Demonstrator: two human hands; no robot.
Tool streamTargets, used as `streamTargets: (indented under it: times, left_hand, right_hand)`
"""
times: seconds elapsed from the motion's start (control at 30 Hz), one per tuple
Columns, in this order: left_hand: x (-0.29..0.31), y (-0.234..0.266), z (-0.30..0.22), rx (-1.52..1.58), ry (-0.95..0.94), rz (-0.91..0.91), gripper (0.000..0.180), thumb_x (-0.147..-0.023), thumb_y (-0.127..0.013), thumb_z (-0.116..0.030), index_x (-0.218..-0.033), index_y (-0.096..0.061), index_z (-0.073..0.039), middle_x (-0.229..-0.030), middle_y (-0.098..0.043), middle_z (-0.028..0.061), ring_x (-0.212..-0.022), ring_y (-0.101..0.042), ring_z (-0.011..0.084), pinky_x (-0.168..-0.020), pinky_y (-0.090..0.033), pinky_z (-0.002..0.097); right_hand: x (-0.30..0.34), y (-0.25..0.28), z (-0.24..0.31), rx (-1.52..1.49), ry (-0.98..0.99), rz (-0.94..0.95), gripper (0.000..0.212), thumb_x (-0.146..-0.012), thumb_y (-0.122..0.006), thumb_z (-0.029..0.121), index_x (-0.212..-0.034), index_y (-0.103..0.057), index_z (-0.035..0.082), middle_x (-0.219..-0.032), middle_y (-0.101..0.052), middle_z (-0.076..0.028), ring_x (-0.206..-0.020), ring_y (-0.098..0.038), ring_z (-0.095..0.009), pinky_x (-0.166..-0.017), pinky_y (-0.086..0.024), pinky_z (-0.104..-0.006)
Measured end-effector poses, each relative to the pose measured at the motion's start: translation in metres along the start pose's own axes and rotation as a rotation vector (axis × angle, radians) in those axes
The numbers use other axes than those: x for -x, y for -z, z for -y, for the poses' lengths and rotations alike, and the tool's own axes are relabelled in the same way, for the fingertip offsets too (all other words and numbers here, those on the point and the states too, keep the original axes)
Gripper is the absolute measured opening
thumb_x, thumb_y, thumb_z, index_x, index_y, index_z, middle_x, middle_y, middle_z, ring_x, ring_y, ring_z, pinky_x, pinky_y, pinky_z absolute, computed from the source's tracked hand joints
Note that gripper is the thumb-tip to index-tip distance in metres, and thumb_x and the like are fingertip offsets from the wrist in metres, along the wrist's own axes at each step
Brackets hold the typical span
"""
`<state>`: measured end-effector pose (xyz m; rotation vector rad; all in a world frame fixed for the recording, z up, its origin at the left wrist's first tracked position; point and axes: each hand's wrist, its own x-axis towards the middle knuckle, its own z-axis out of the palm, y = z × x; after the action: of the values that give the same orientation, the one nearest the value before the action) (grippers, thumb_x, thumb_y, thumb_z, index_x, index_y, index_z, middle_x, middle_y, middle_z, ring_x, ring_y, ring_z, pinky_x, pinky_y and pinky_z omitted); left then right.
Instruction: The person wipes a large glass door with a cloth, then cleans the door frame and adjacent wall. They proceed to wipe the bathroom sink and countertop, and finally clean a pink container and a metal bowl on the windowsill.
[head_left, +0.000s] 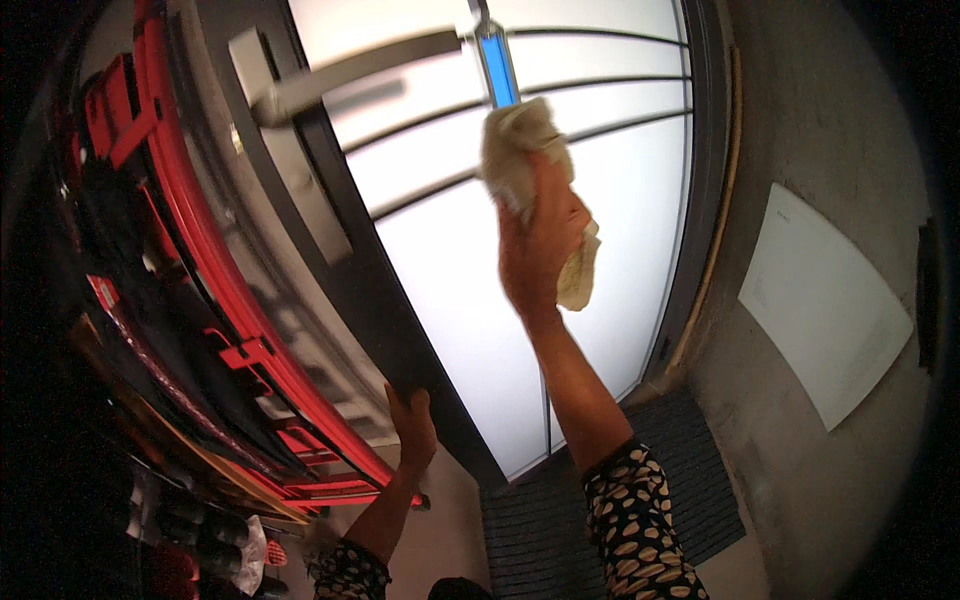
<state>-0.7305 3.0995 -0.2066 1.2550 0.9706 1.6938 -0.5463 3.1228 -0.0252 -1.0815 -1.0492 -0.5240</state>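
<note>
In front of me is a door with a dark frame and bright, frosted glass crossed by dark curved bars. A crumpled beige cloth is bunched in my right hand, against or close to the glass; its loose end hangs below the wrist side. Just above the cloth, a narrow blue pane with a metal surround is set among the bars. Lower down, my left hand grips the edge of the door frame, thumb and a finger showing, the other fingers partly hidden.
The lever handle juts across the door's upper left. A red metal rack with dark items stands close on the left. Below lies a dark ribbed mat. A white panel is on the grey wall at right.
</note>
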Motion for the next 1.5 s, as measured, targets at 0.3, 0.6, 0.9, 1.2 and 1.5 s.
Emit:
streamTargets:
  times: [0.3, 0.6, 0.9, 1.2, 1.5]
  left_hand:
    - [-0.115, 0.059, -0.104, 0.474, -0.262, 0.544, 0.055, -0.095, -0.034, -0.041, -0.138, -0.030, -0.007, -0.109, -0.046, 0.0018, -0.095, -0.043, 0.0101, -0.083, -0.036, 0.0258]
    - [-0.139, -0.041, -0.243, 0.207, -0.078, -0.198, 0.065, -0.092, -0.033, -0.046, -0.141, -0.018, -0.005, -0.132, -0.040, 0.0130, -0.116, -0.042, 0.0229, -0.100, -0.032, 0.0363]
    - [-0.176, 0.061, -0.076, -0.571, -0.419, -0.027, 0.063, -0.094, -0.041, -0.031, -0.139, -0.013, 0.002, -0.142, -0.019, 0.0204, -0.131, -0.021, 0.0302, -0.109, -0.014, 0.0411]
    - [-0.197, 0.107, -0.024, -0.751, -0.503, 0.220, 0.059, -0.091, -0.041, -0.035, -0.135, -0.023, 0.001, -0.135, -0.027, 0.0206, -0.124, -0.027, 0.0322, -0.106, -0.018, 0.0446]
    - [-0.155, 0.080, -0.076, -0.355, -0.174, 0.017, 0.055, -0.092, -0.040, -0.037, -0.135, -0.028, -0.004, -0.134, -0.032, 0.0142, -0.122, -0.033, 0.0274, -0.104, -0.024, 0.0406]
  right_hand:
    - [-0.046, -0.006, 0.046, 0.084, 0.597, -0.034, 0.047, -0.074, -0.065, 0.015, -0.119, -0.050, 0.013, -0.121, -0.048, -0.010, -0.107, -0.043, -0.031, -0.085, -0.034, -0.0463]
    - [-0.186, 0.001, -0.038, -0.267, -0.283, -0.196, 0.054, -0.086, -0.056, 0.024, -0.133, -0.036, 0.008, -0.127, -0.044, -0.019, -0.114, -0.046, -0.029, -0.091, -0.043, -0.0459]
    - [-0.210, -0.022, 0.001, -0.463, -0.539, -0.329, 0.052, -0.085, -0.052, 0.015, -0.132, -0.037, -0.001, -0.122, -0.048, -0.020, -0.105, -0.052, -0.031, -0.090, -0.044, -0.0435]
    - [-0.230, -0.032, 0.036, 0.170, 0.111, 0.143, 0.066, -0.069, -0.069, 0.037, -0.125, -0.048, 0.008, -0.137, -0.034, -0.016, -0.126, -0.022, -0.042, -0.100, -0.019, -0.0561]
    - [-0.329, -0.004, -0.086, 0.075, -0.364, -0.271, 0.065, -0.083, -0.052, 0.043, -0.134, -0.035, 0.007, -0.126, -0.043, -0.020, -0.113, -0.039, -0.036, -0.091, -0.039, -0.0512]
